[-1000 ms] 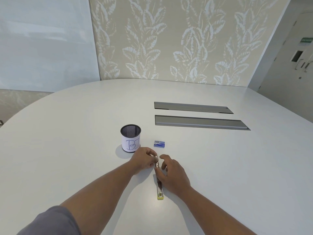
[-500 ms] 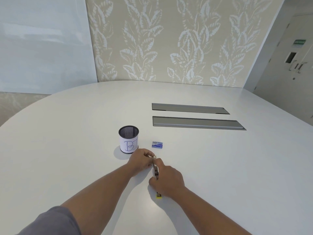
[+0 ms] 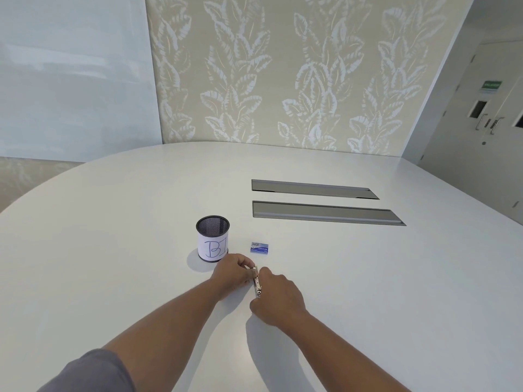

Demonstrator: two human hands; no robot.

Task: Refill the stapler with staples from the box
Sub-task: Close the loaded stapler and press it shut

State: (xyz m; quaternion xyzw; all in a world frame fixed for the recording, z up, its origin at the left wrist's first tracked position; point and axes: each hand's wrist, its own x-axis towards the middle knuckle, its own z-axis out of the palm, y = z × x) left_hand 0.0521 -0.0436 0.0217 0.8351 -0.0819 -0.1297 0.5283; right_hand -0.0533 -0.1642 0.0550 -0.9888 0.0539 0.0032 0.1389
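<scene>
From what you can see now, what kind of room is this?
Probably an office meeting room: a large white table with two cable hatches, a mesh pen cup, and double doors.

Handwritten blue "BI" on the white paper label wrapped round the black wire-mesh cylindrical pen cup, small blue cardboard staple box print too small to read, green wall sign illegible

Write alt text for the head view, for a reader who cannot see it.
Both hands hold a small metal stapler over a white table: the left hand at its far end, the right hand around its near part. Just beyond lie a blue staple box and a mesh cup labelled "BI".
</scene>
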